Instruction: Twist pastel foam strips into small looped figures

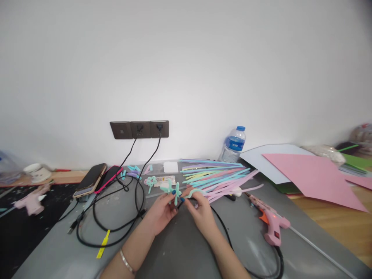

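Note:
My left hand and my right hand meet over the grey mat. Both pinch a teal pipe-cleaner shape with looped petals, left fingers under it, right fingers at its right side on a curled strand. Just beyond my right hand lies a fanned pile of pastel pipe cleaners. Another small teal twisted flower rests on the mat behind my left hand. A silver bracelet sits on my left wrist.
A pink glue gun lies right of my hands, its black cord looping past my right arm. Two phones and coiled black cables lie at the left, plugged into wall sockets. A water bottle and pink paper lie further right.

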A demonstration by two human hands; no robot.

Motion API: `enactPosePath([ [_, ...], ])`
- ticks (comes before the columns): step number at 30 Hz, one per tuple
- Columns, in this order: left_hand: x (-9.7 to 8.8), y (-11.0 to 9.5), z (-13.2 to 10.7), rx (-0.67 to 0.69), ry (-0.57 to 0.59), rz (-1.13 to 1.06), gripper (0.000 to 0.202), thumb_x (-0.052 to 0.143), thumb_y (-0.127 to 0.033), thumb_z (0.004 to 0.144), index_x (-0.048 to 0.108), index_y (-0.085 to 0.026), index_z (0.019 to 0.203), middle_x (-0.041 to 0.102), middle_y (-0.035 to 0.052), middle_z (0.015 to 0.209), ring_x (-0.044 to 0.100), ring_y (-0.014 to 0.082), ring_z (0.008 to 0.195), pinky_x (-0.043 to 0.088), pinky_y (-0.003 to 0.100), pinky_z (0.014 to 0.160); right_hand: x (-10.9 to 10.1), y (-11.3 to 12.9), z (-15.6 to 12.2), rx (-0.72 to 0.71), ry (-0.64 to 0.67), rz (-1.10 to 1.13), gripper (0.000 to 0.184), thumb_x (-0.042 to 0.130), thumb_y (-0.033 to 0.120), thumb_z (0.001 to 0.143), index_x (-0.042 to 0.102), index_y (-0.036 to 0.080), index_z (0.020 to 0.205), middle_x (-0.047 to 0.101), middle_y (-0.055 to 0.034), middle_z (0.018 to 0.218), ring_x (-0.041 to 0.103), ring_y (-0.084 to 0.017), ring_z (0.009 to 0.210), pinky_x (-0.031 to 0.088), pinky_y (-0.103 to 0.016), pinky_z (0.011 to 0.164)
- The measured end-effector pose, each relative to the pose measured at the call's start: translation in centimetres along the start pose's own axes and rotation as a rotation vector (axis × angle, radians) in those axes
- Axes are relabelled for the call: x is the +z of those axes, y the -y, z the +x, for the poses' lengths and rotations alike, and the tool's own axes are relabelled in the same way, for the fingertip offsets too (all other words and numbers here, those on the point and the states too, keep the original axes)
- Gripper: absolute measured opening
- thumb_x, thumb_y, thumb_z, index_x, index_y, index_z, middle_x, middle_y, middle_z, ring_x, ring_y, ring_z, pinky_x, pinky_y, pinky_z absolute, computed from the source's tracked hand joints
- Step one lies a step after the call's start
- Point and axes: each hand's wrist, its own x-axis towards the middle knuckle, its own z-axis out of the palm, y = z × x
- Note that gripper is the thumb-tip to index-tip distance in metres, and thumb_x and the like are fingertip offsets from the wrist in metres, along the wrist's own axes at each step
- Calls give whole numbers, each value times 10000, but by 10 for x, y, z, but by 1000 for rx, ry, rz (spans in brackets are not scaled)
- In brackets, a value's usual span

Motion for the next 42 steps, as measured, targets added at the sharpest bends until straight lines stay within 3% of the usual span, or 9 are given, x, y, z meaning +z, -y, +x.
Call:
enactPosePath([
  [4,0,1,-1,-25,87,15,236,832,-229,612,641,-129,709,590,-26,598,553,73,541,441,174,464,4,-7,1,198,1,300,136,637,343,799,633,208,800,635,-19,752,605,-189,702,477,-305,681],
  [8,-1,0,-1,-87,173,82,274,847,-269,595,657,-131,736,590,-21,627,540,68,539,424,173,458,2,-8,4,221,28,462,135,689,343,759,635,219,754,605,12,698,580,-152,633,468,-266,617],
  [13,-1,-3,-2,-105,185,142,317,869,-311,547,666,-140,720,600,-11,666,547,77,564,409,187,476,-14,-2,9,200,90,367,159,687,371,755,658,215,737,628,-10,715,581,-169,682,477,-283,650],
  [17,0,-1,-2,-74,185,262,366,871,-358,524,685,-128,740,611,3,675,541,82,573,394,195,498,-21,1,13,279,102,354,199,715,380,711,626,202,719,594,8,650,544,-136,561,457,-256,541],
  [26,3,7,1,220,60,677,404,747,-493,643,674,-118,775,624,2,547,465,98,484,304,203,469,-20,16,11,294,-57,171,227,722,366,682,580,189,697,638,-24,686,567,-145,541,467,-257,513],
  [32,5,11,3,391,-17,574,321,785,-408,622,682,-146,778,520,-55,498,395,88,439,248,198,421,2,23,-1,241,-190,-52,81,597,286,781,588,205,788,679,-63,785,628,-206,670,502,-307,625],
  [36,6,14,4,402,-62,438,307,790,-393,626,672,-155,780,491,-74,488,337,65,409,221,190,407,13,24,-2,156,-208,-100,56,592,224,772,646,207,774,679,-84,898,613,-248,879,486,-315,689],
  [38,7,14,2,362,-71,378,315,796,-388,619,673,-154,790,539,-55,534,411,74,449,279,180,427,15,25,0,137,-201,-41,72,592,220,780,656,204,751,651,-85,910,603,-239,880,487,-298,655],
  [42,11,12,-3,306,37,271,379,815,-361,594,698,-165,896,676,28,798,584,147,702,439,213,596,11,24,3,129,-187,58,92,586,220,810,667,208,768,639,-85,927,605,-231,902,505,-314,706],
])
